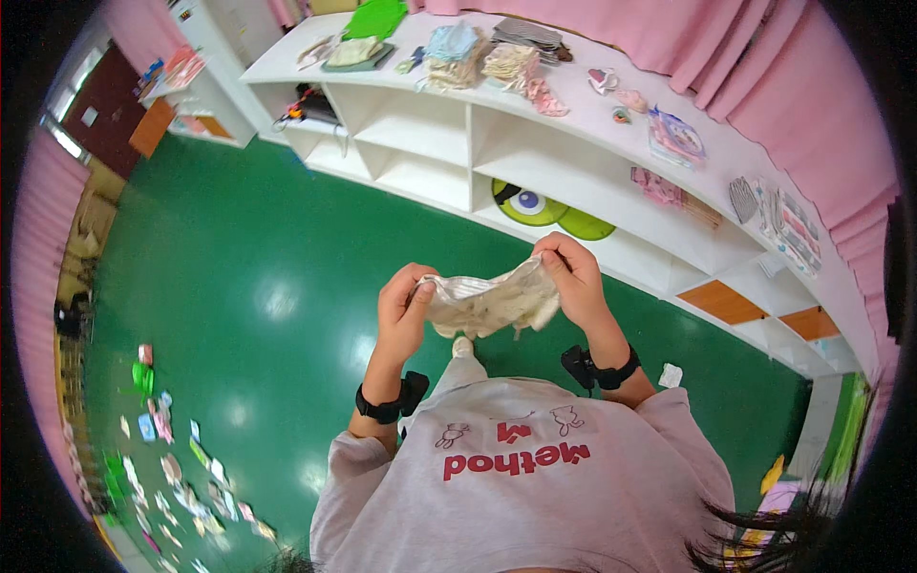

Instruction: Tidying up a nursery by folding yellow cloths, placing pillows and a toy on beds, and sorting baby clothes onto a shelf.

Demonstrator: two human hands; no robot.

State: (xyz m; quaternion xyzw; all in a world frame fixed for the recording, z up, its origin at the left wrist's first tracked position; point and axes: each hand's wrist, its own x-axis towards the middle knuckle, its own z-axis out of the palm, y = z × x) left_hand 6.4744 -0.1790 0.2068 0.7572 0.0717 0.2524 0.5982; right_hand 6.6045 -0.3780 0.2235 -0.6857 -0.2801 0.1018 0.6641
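A small cream cloth garment [492, 304], with a gathered, faintly striped upper edge, hangs stretched between my two hands in front of my body. My left hand [401, 310] pinches its left end between thumb and fingers. At the other end, my right hand [573, 272] grips the upper corner, a little higher than the left. The cloth sags in the middle, and its lower edge is uneven. Both hands are above the green floor [277, 296], short of the white shelf unit [420, 143].
Folded clothes [454, 72] and other small cloth items lie along the shelf top. A green cartoon-eyed cushion [535, 202] sits in a lower compartment. Many small garments [205, 506] are scattered on the floor at left. A white crumpled piece [671, 375] lies at right. Pink curtains [611, 33] hang behind the shelf.
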